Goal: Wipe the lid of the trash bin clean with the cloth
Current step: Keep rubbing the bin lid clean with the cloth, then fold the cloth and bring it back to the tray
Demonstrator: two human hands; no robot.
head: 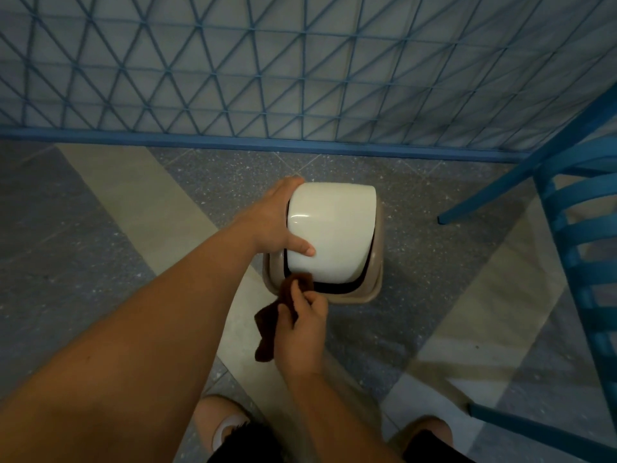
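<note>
A small beige trash bin (372, 285) stands on the floor with a cream domed swing lid (334, 228) on top. My left hand (273, 222) grips the lid's left side, thumb lying across its near face. My right hand (302, 332) is closed on a dark brown cloth (267, 329) just in front of the bin. The cloth's upper end (297, 284) touches the lid's lower near edge at the bin's rim; its other end hangs down to the left of my hand.
A blue wire-grid fence (300, 78) with a blue base rail runs behind the bin. A blue slatted chair (581, 248) stands to the right, one leg reaching toward the bin. The floor (117, 208) is grey speckled tile with pale stripes. My knees show at the bottom.
</note>
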